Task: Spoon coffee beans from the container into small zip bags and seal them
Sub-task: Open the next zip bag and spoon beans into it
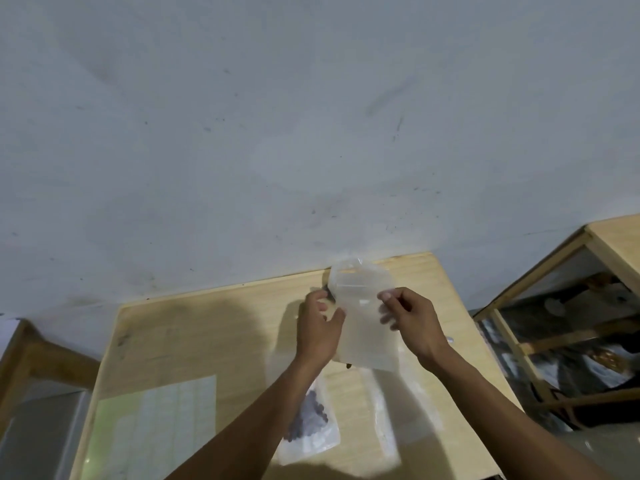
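A clear small zip bag point(367, 327) is held upright above the wooden table point(194, 334), its top towards the wall. My left hand point(320, 323) pinches its left edge with thumb and fingers. My right hand point(410, 318) pinches its right edge near the zip strip. The held bag looks empty apart from a dark speck at its lower left corner. On the table below my left forearm lies a zip bag with coffee beans point(311, 424) in it. More clear empty bags point(391, 420) lie flat beside it. No container or spoon is visible.
A pale sheet of paper point(156, 424) lies on the table's left part. A grey marked wall point(311, 133) rises right behind the table. To the right stands a wooden-framed glass cabinet point(561, 327); a wooden piece of furniture point(20, 362) sits at the left.
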`<state>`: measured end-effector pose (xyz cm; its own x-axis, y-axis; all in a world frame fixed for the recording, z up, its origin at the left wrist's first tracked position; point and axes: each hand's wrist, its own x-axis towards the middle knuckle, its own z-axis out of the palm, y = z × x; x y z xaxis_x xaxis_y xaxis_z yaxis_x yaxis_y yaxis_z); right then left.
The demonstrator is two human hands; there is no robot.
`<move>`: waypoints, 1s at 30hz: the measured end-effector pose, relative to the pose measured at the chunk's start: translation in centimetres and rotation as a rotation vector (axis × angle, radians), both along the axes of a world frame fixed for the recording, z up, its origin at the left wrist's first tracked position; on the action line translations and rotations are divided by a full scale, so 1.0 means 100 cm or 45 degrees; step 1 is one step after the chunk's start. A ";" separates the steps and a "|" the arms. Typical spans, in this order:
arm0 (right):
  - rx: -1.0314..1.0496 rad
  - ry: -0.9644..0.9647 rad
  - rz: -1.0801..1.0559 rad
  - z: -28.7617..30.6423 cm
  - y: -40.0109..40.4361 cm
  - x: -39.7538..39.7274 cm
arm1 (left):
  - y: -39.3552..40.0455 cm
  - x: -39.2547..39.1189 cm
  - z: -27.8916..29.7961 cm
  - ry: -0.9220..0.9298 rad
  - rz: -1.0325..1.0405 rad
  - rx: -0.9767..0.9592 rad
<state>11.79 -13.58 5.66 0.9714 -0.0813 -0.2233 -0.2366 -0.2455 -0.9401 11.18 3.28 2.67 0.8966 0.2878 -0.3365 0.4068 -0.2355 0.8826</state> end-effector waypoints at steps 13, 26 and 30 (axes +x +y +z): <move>0.139 -0.061 0.521 0.033 0.045 0.011 | 0.031 0.019 0.070 -0.034 0.137 -0.813; 0.302 0.105 0.468 0.025 0.053 0.019 | 0.045 0.008 0.061 -0.086 0.063 -0.887; 0.080 0.000 0.447 0.019 0.055 0.017 | 0.041 0.008 0.054 -0.071 0.055 -0.711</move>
<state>13.51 -8.06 7.58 0.9376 0.2716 -0.2173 -0.1480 -0.2537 -0.9559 12.00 7.41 8.05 0.9088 0.1162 -0.4008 0.3550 0.2895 0.8889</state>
